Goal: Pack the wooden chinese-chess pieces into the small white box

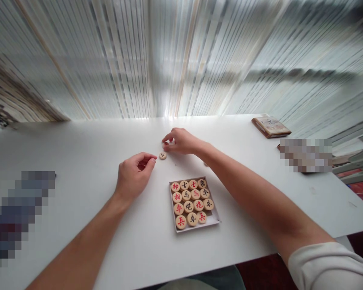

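Note:
A small open box (212, 220) lies on the white table (78, 161), filled with several round wooden Chinese chess pieces marked in red and black. My left hand (134, 175) rests on the table to the left of the box, its fingers curled with something reddish inside that I cannot make out. My right hand (181, 141) lies farther back, its fingertips pinched on a small piece against the table. One loose wooden piece (162, 155) lies flat between the two hands. Another small piece (206, 164) peeks out beside my right forearm.
A brown box lid (270, 126) lies at the table's far right. Blurred-out patches cover things at the right edge and the left edge. A wall of pale vertical slats stands behind the table. The near table edge runs across the bottom right.

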A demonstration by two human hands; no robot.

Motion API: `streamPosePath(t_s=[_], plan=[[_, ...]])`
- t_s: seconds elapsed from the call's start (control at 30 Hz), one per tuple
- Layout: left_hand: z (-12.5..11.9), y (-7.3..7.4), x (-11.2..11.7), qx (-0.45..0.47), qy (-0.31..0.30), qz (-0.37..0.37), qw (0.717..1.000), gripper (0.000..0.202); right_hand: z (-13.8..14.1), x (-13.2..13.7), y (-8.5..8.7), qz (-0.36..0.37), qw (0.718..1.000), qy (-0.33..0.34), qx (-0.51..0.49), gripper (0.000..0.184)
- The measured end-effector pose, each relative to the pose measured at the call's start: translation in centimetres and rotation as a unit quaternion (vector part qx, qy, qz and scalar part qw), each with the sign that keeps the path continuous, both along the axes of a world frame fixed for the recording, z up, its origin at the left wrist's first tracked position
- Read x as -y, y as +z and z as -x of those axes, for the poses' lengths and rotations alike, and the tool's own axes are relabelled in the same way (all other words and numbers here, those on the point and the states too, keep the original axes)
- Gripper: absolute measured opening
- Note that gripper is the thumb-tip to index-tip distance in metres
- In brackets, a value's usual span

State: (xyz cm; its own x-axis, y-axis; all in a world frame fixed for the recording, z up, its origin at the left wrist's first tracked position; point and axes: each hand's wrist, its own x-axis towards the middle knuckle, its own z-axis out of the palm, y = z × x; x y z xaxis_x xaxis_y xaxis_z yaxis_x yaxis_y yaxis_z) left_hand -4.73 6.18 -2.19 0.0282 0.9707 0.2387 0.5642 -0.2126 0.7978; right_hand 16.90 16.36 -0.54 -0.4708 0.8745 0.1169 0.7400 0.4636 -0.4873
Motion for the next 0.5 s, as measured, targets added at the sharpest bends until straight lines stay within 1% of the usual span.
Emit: streamPosePath(t_s=[0.1, 0.17, 0.27, 0.37, 0.43, 0.5], plan=[[-0.1, 0.1, 0.1, 0.000, -0.002, -0.001, 1.000, 0.018, 0.0, 0.2, -0.4, -0.013, 1.000, -0.005, -0.013, 0.012], [-0.1, 0.1, 0.2, 0.003, -0.006, -0.002, 1.000, 0.018, -0.4, 0.8, -0.5, -0.026, 0.999, -0.016, -0.030, 0.009], [-0.2, 0.1, 0.3, 0.010, -0.012, -0.002, 1.000, 0.017, -1.6, 2.5, -0.1, -0.047, 0.995, -0.044, -0.070, 0.010], [-0.5, 0.0, 0.6, 0.027, -0.020, 0.000, 0.999, 0.018, -2.8, 5.3, 0.4, -0.057, 0.989, -0.072, -0.119, 0.015], [-0.8, 0.1, 1.0, 0.047, -0.033, 0.006, 0.998, 0.019, -3.5, 7.4, 0.5, -0.038, 0.983, -0.071, -0.165, 0.019], [-1.3, 0.2, 1.5, 0.070, -0.053, 0.015, 0.996, 0.022, -3.8, 9.5, 0.4, 0.038, 0.955, -0.051, -0.289, 0.027]])
